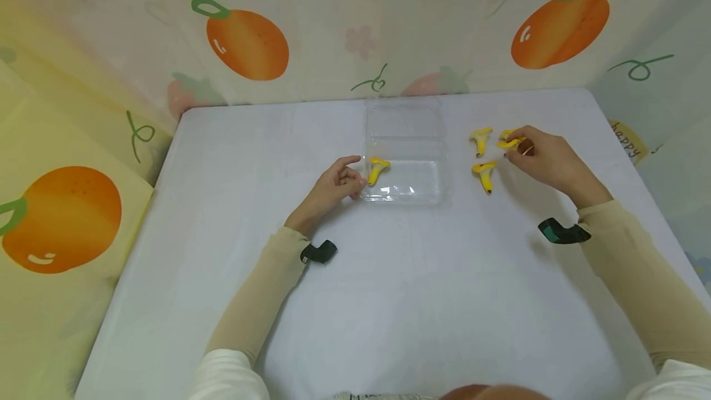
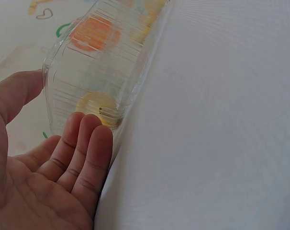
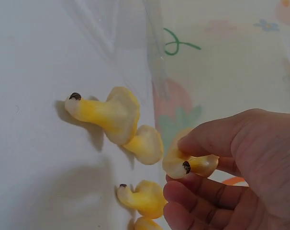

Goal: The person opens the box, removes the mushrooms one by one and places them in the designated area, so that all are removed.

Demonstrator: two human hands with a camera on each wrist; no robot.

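A clear plastic box [image 1: 413, 193] with its lid [image 1: 404, 119] folded back stands at the middle of the table. One yellow mushroom [image 1: 378, 171] lies inside near its left wall. My left hand [image 1: 336, 185] touches the box's left end, its fingers loose rather than wrapped round it; the left wrist view shows the fingertips [image 2: 99, 143] against the clear wall. On the right, my right hand [image 1: 547, 159] pinches a yellow mushroom [image 3: 176, 162] between thumb and fingers. Beside it lie more yellow mushrooms with dark stem tips, one nearer me [image 1: 485, 176] and one farther back [image 1: 480, 141].
A white cloth covers the table [image 1: 333, 301]. Fruit-print curtains [image 1: 316, 29] hang behind the far edge and at both sides. Each sleeve carries a dark wrist mount, seen at the left [image 1: 319, 252] and right [image 1: 563, 231].
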